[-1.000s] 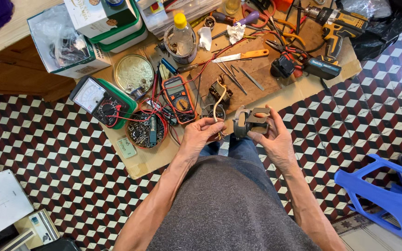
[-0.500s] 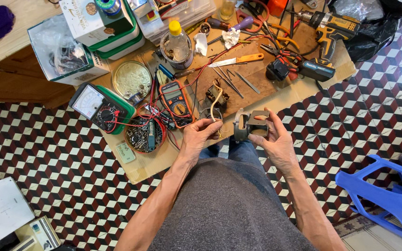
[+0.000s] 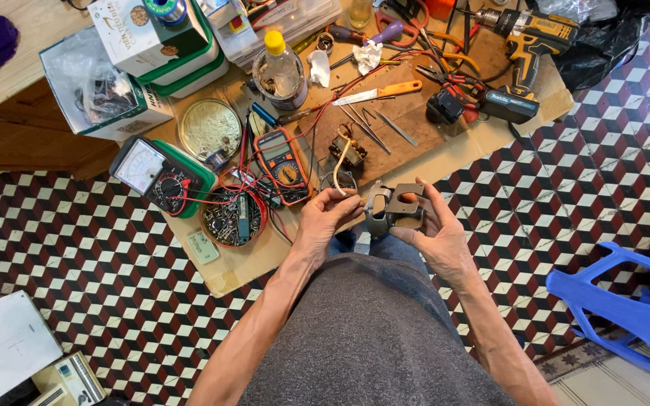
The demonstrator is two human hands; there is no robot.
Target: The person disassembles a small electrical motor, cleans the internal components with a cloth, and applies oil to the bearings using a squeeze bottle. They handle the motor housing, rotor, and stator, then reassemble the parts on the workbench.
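My right hand [image 3: 439,234] grips a grey metal motor housing part [image 3: 395,207] with a flat plate that has a hole in it, held over my lap at the board's near edge. My left hand [image 3: 326,218] pinches a pale wire [image 3: 342,162] that runs up to a small copper-wound part [image 3: 346,149] on the wooden board. An orange digital multimeter [image 3: 283,164] lies just left of that hand, with red and black leads trailing from it.
A cardboard sheet [image 3: 483,143] on the tiled floor carries an analog meter [image 3: 158,174], a round tin of screws [image 3: 233,216], a cordless drill [image 3: 525,39], a utility knife [image 3: 376,93], a bottle [image 3: 280,66] and boxes [image 3: 107,83]. A blue plastic stool [image 3: 626,308] stands at the right.
My left hand has risen slightly and now pinches the pale wire. The right hand has turned the metal part a little; the view has shifted slightly.
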